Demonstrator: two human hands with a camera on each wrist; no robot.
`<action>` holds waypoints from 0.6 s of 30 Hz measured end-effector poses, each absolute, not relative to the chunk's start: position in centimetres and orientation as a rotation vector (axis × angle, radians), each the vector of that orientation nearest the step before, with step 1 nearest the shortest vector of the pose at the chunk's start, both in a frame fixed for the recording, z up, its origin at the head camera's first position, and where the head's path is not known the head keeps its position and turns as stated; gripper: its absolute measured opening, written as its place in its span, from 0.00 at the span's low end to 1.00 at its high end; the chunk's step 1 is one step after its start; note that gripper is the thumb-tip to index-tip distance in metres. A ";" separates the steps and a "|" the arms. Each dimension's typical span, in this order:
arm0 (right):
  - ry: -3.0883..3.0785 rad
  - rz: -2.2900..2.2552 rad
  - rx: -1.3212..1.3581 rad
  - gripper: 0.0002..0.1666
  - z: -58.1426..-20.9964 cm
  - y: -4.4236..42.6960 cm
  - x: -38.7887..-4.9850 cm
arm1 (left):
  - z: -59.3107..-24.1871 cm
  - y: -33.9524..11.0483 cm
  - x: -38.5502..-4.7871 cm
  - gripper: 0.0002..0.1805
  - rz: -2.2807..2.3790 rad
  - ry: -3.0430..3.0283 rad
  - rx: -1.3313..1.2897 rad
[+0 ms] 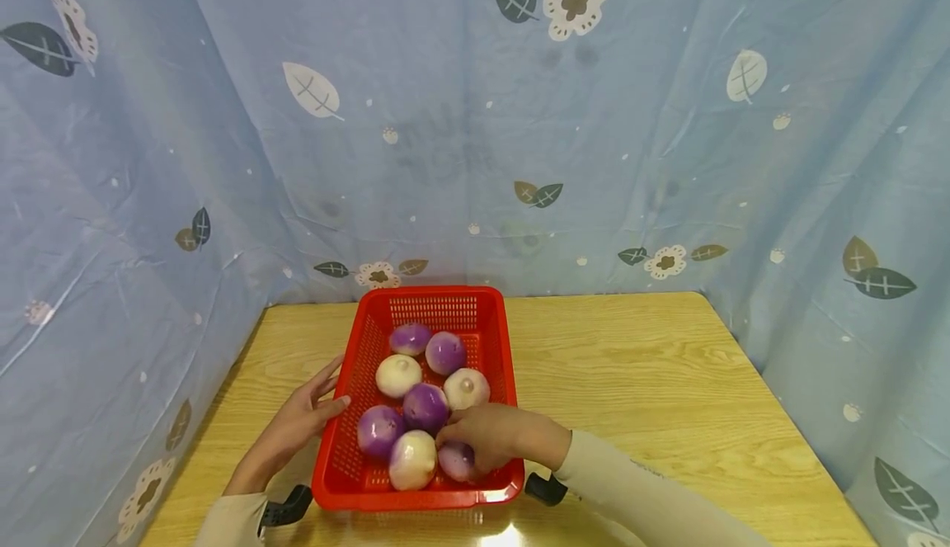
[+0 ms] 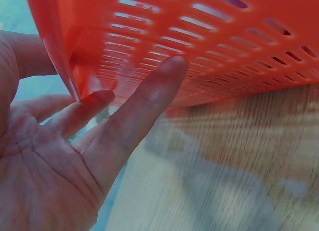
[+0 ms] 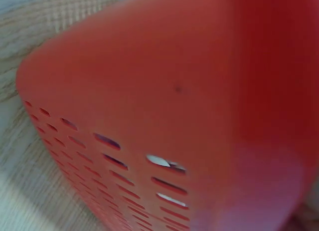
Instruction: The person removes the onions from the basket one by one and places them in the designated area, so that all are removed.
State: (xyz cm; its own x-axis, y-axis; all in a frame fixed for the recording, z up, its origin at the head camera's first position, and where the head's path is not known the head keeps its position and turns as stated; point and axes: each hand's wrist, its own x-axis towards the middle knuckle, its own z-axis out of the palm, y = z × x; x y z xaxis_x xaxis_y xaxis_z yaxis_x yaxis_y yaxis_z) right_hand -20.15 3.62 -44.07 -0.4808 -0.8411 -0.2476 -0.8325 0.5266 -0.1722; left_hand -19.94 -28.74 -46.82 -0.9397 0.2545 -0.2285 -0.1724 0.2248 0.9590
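A red plastic basket [image 1: 345, 440] with slotted walls stands on the wooden table, holding several purple-and-white turnips [image 1: 412, 459]. At its left side my left hand [image 1: 300, 417] holds the rim, thumb over the edge and the other fingers along the outer wall. The left wrist view shows this left hand [image 2: 65, 141] with a fingertip against the slotted wall. My right hand [image 1: 486, 436] reaches into the near right corner, its fingers around a turnip [image 1: 456, 461]. That turnip is partly covered by the hand. In the right wrist view the basket [image 3: 124, 81] fills most of the picture and hides the hand.
The wooden table [image 1: 631, 382] extends to the right of the basket. Blue patterned curtains [image 1: 460, 159] hang behind the table and on both sides. Dark wrist mounts [image 1: 288, 507] sit close to the basket's near corners.
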 end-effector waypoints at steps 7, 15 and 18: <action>2.473 -0.028 -1.388 0.31 -44.4 3.5 -20.2 | -46.9 -28.7 -19.9 0.44 1.761 2.173 0.062; 2.442 -0.144 -1.466 0.30 -43.7 4.1 -20.4 | -47.0 -28.7 -19.9 0.43 1.768 2.162 0.066; 2.454 -0.229 -1.470 0.31 -43.1 4.6 -20.5 | -46.9 -28.7 -19.9 0.44 1.780 2.150 0.068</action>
State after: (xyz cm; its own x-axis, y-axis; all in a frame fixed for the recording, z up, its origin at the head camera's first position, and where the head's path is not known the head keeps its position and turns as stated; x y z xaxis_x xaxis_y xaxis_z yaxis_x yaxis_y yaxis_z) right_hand -20.50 4.59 -43.11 -0.4482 -0.8814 -0.1493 -0.8385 0.4724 -0.2716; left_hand -19.92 -28.71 -46.85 -0.9385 0.2543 -0.2336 -0.1821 0.2103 0.9605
